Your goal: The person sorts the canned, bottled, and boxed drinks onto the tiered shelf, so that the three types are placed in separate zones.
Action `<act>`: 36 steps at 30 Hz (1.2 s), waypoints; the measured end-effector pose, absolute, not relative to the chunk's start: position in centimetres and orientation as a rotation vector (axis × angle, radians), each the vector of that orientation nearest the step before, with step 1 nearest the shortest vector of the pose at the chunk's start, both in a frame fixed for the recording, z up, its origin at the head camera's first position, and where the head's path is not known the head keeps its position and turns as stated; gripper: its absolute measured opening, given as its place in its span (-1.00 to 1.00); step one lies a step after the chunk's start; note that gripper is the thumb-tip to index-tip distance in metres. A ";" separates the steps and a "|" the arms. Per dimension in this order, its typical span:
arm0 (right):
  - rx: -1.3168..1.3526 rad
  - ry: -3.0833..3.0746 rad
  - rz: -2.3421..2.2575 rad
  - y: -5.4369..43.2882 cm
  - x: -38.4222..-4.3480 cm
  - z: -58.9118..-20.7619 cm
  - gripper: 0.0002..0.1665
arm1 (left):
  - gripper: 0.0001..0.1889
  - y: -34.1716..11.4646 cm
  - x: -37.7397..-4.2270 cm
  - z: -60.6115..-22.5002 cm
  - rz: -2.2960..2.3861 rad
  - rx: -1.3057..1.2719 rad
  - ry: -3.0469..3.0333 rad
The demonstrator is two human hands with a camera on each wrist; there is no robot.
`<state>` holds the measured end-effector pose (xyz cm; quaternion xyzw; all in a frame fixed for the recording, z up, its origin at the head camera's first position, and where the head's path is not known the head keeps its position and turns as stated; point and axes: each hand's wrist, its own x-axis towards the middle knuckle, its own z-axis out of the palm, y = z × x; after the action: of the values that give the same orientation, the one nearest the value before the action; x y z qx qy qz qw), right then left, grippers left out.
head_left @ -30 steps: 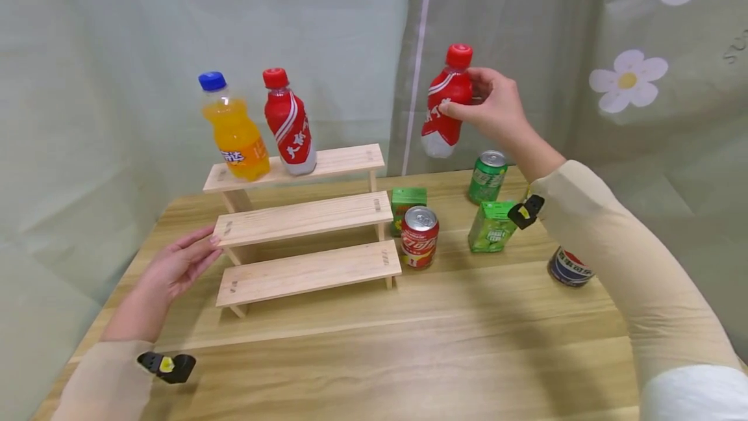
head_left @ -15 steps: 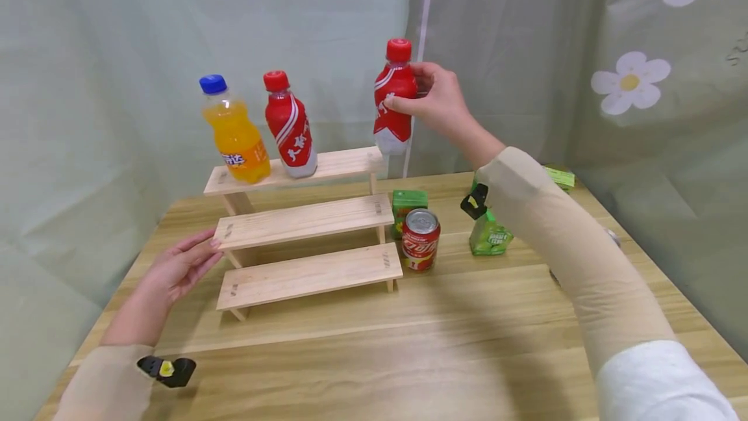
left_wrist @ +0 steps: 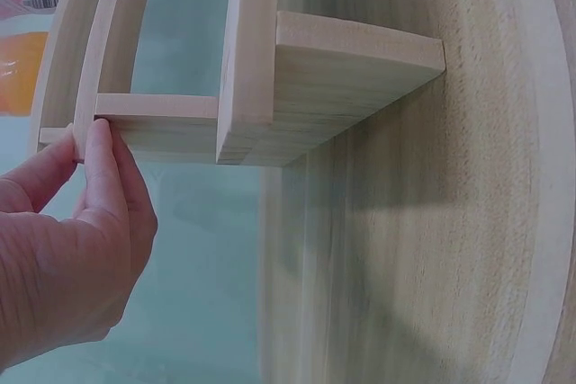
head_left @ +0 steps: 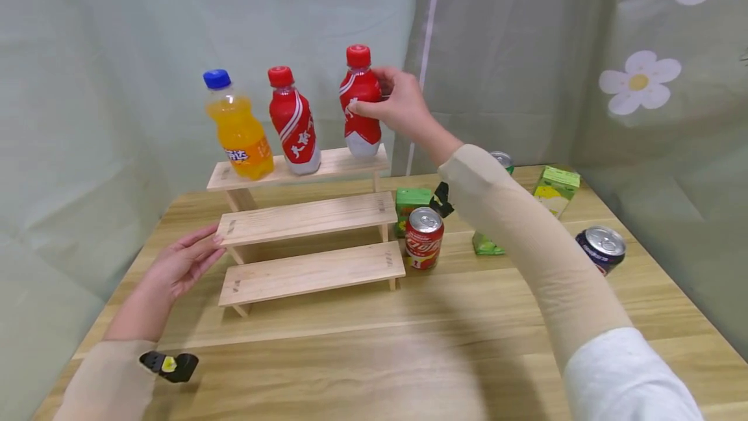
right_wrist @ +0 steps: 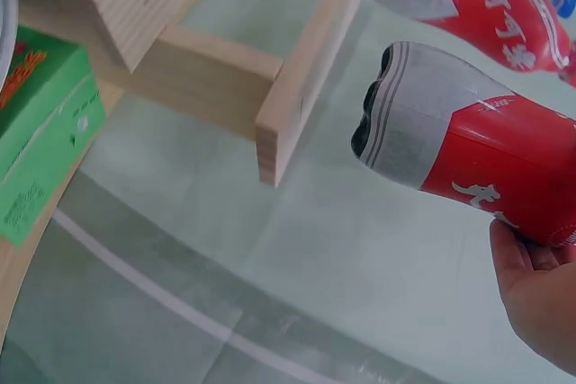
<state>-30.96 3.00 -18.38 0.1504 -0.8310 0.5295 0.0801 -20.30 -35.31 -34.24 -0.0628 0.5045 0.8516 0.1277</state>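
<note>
My right hand (head_left: 403, 104) grips a red-capped bottle with a red and white label (head_left: 360, 106), upright at the right end of the top board. In the right wrist view, a gap shows between that bottle's base (right_wrist: 396, 114) and the board's end (right_wrist: 279, 137). My left hand (head_left: 178, 265) pinches the left end of the middle board of a three-step wooden shelf (head_left: 306, 219); the left wrist view shows thumb and fingers (left_wrist: 103, 168) on its edge. On the top board stand a matching red bottle (head_left: 295, 125) and an orange soda bottle with a blue cap (head_left: 241, 135).
Right of the shelf stand a red can (head_left: 424, 239) and a green drink carton (head_left: 411, 203). Farther right are a dark can (head_left: 602, 247), a green-yellow carton (head_left: 556, 190), a green can (head_left: 504, 160) and another carton (head_left: 486, 244), these last two partly behind my right arm.
My right hand has carried the red bottle leftward, from right of the shelf to over the top board's right end, lowering it lately. My left hand stays at the middle board.
</note>
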 end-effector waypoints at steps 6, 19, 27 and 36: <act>0.488 -2.520 1.590 1.6 -31.2 -18.9 -0.25 | -0.68 -35.0 -20.3 -34.2 2.476 -0.195 1.473; 0.539 -2.505 1.650 0.4 -31.4 -20.3 -0.26 | -0.67 -35.6 -19.9 -34.1 2.483 -0.171 1.419; 0.535 -2.531 1.692 1.1 -31.4 -20.7 -0.19 | -0.67 -35.3 -19.8 -34.6 2.480 -0.162 1.408; 0.503 -2.484 1.618 4.5 -30.4 -20.8 -0.14 | -0.66 -35.4 -20.2 -34.7 2.487 -0.153 1.417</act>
<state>-30.38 4.45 -20.80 0.1669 -0.8242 0.5369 0.0674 -20.17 -35.44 -34.73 -0.0530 0.4896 0.8595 0.1371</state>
